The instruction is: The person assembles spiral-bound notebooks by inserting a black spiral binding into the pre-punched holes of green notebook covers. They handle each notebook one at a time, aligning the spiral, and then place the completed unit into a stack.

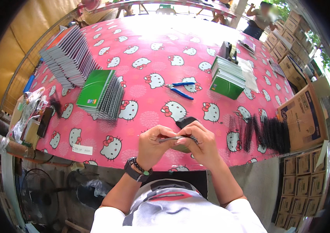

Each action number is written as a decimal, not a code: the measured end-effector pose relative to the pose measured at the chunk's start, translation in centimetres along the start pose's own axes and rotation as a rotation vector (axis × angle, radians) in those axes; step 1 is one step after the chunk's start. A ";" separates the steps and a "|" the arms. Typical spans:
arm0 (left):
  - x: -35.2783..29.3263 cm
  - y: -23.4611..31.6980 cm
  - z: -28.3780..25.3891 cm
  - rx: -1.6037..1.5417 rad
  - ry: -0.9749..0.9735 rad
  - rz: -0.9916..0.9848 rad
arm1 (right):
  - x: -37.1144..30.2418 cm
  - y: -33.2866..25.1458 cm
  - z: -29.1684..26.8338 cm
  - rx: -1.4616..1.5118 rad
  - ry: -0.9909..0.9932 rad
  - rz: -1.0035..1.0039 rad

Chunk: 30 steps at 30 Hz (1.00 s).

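While my left hand [154, 143] and right hand [200, 143] are pinching the thin notebook [176, 140] edge-on just above the bench [145, 58] near its front edge, I am judging that keeping both grips level should help the spiral binding seat evenly.

The person wears a white short-sleeved T-shirt [172, 211] with a grey and red print on the chest. Just below the left hand [154, 143], a black watch [132, 171] and a dark bead bracelet [141, 167] sit on the wrist. The right hand [202, 144] has bare fingers.
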<state>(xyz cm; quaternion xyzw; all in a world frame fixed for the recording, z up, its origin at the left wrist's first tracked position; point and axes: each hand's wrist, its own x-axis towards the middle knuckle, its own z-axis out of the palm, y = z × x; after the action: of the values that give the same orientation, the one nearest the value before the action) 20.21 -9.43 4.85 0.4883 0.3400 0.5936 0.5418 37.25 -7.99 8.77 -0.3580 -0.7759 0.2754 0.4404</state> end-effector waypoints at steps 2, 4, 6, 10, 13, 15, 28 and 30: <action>-0.1 0.2 -0.1 0.019 0.018 -0.004 | -0.2 0.3 0.4 -0.006 -0.018 -0.031; -0.4 0.1 -0.7 0.046 0.018 -0.032 | -0.3 0.6 0.7 -0.016 -0.059 -0.038; -0.3 0.6 -1.4 0.111 0.068 0.031 | 0.1 -0.1 0.8 -0.058 -0.024 -0.066; 2.2 5.6 -5.9 0.277 0.329 0.352 | 0.5 1.1 -0.8 -0.255 0.206 -0.134; 3.9 12.2 -10.3 0.428 0.647 0.477 | -0.3 2.3 -2.2 -0.154 0.305 0.048; 5.4 15.2 -13.4 0.480 0.701 0.576 | -1.1 3.3 -2.5 -0.116 0.265 0.108; 19.0 8.7 -17.6 1.907 -0.232 0.469 | -3.7 3.7 -1.9 -0.103 0.124 0.147; 19.2 8.5 -18.3 1.772 0.014 0.598 | -4.0 3.7 -1.8 -0.098 0.125 0.141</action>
<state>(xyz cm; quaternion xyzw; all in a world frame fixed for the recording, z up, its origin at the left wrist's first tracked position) 1.45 10.04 11.49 0.7868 0.5322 0.2355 -0.2055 41.44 -8.73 4.92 -0.4493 -0.7323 0.2444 0.4495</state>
